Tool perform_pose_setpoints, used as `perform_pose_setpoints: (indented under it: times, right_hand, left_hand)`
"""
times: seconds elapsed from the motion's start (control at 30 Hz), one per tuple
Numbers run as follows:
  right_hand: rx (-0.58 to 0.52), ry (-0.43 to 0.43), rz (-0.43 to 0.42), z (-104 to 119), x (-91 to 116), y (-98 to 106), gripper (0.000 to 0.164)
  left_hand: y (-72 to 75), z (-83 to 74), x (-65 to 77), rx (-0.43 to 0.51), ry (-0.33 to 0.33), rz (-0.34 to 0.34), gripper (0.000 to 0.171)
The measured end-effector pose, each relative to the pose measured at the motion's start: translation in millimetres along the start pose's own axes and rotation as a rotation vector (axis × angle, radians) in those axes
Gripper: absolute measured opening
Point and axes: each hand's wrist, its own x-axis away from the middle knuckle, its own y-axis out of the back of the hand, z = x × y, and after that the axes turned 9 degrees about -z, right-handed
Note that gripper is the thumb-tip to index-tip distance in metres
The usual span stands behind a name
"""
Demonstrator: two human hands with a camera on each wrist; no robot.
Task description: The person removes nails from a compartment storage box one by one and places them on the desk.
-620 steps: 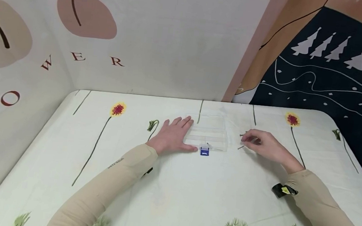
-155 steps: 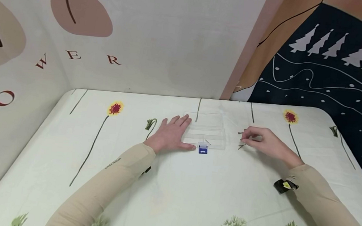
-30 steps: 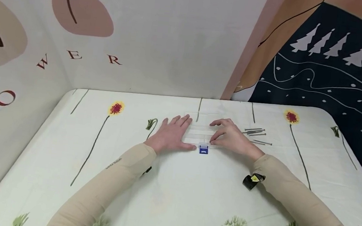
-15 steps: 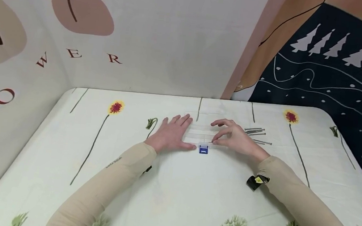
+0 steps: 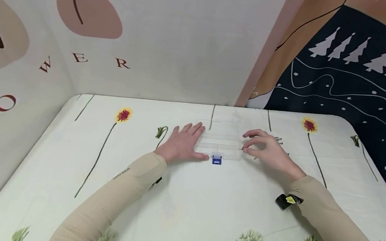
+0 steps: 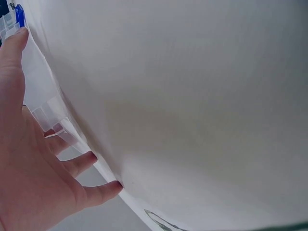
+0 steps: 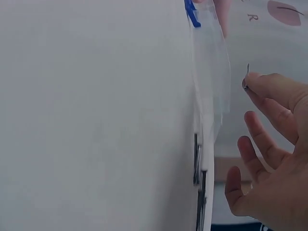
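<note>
My left hand point(image 5: 183, 145) lies with fingers spread on the left side of a clear plastic compartment box point(image 5: 226, 142) with a blue latch point(image 5: 216, 159) at its front. In the left wrist view its thumb reaches close to the latch. Just off the box's right edge, my right hand point(image 5: 263, 148) pinches a thin nail point(image 7: 248, 70) between thumb and index finger, the other fingers loosely bent. The nail's tip points left toward the box in the head view. Several grey nails point(image 7: 196, 159) lie on the table under and behind the right hand, partly hidden by it.
The table is covered with a white flower-printed cloth point(image 5: 184, 212). A pale wall hanging point(image 5: 185, 57) rises behind its far edge, and a dark one with white trees point(image 5: 350, 85) stands at the right.
My right hand has moved right from over the box's front compartment, with the nail pinched. A nail seen in that compartment earlier no longer shows there. The left hand stays put.
</note>
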Motion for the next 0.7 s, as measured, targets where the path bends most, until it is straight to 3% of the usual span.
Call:
perform_pose_setpoints:
  times: [0.23, 0.7]
  right_hand:
    - [-0.010, -0.041, -0.066, -9.9, 13.5, 21.4, 0.012]
    - [0.253, -0.035, -0.108, -16.8, 32.8, 42.1, 0.005]
  left_hand:
    - [0.3, -0.2, -0.1, 0.003, 0.002, 0.007, 0.104]
    - [-0.9, 0.2, -2.0, -0.009, 0.003, 0.011, 0.105]
